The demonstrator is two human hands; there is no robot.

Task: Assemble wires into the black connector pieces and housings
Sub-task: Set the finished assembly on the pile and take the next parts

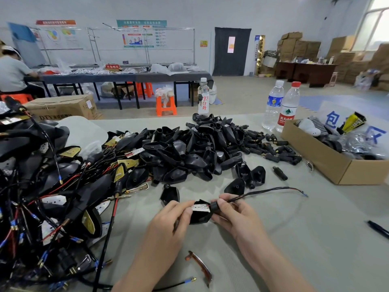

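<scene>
My left hand (174, 220) grips a black housing (200, 217) with a small white circuit strip (201, 208) lying in its open side, low in the middle of the table. My right hand (233, 213) pinches a black round connector piece (214, 207) at the housing's right end. From that piece a thin black wire (271, 189) with red and blue ends trails off to the right. A big pile of empty black housings (189, 152) lies behind my hands. Small black connector pieces (271, 148) are heaped at the pile's right side.
A tangle of wired finished units (52, 197) fills the table's left side. A cardboard box (336, 163) of odds and ends sits at the right, with three water bottles (289, 106) behind. A metal clip (201, 266) lies near my forearms; a black pen (377, 228) lies far right.
</scene>
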